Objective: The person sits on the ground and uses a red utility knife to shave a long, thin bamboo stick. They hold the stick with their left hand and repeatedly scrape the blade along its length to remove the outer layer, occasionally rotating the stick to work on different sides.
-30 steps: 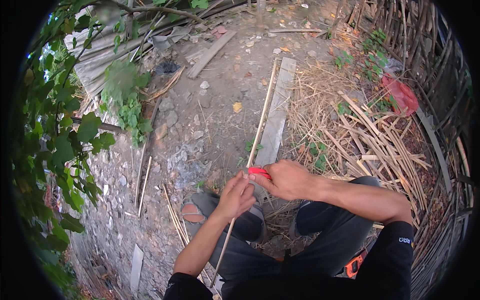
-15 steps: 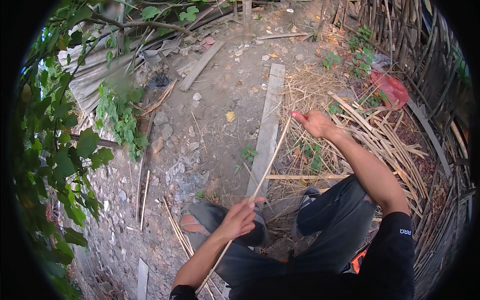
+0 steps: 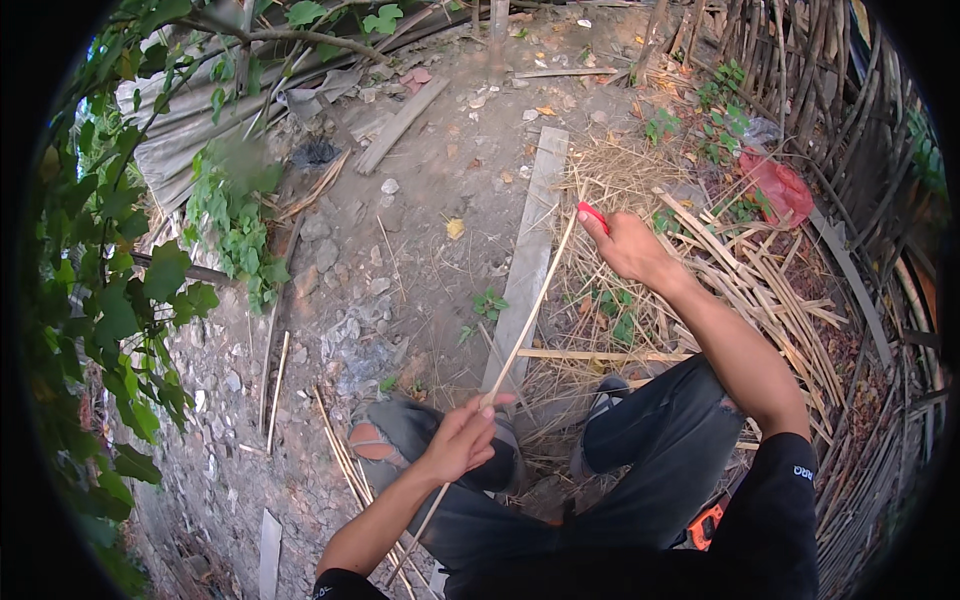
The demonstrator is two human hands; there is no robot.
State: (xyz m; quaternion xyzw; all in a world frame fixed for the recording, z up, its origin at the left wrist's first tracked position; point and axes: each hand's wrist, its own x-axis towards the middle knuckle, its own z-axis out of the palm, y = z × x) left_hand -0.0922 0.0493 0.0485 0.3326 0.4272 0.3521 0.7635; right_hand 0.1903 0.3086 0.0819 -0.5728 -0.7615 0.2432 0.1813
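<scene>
The person's left hand (image 3: 460, 440) is closing its fingers around a thin pale stick (image 3: 535, 310) beside the left knee. The right hand (image 3: 632, 246) is gripping a small red object (image 3: 593, 215) at the stick's far end, its thumb lying along it; whether this hand is also pinching the stick cannot be told.

A second ago the hands were nearly meeting above the knees; now they are standing well apart, the right arm reaching outward. Since half a second ago the pose is staying much the same, though more of the red object is showing.

The stick is slanting from beside the left thigh, through the left hand, across the grey plank (image 3: 541, 210); a second ago it was running along the plank's left edge.

A pale strip (image 3: 610, 355), covered earlier by the right hand, is now showing on the ground. Right of the hands, split strips (image 3: 770, 290) are lying in a heap beside straw (image 3: 625, 165), with a red plastic bag (image 3: 777, 190) resting beyond.
</scene>
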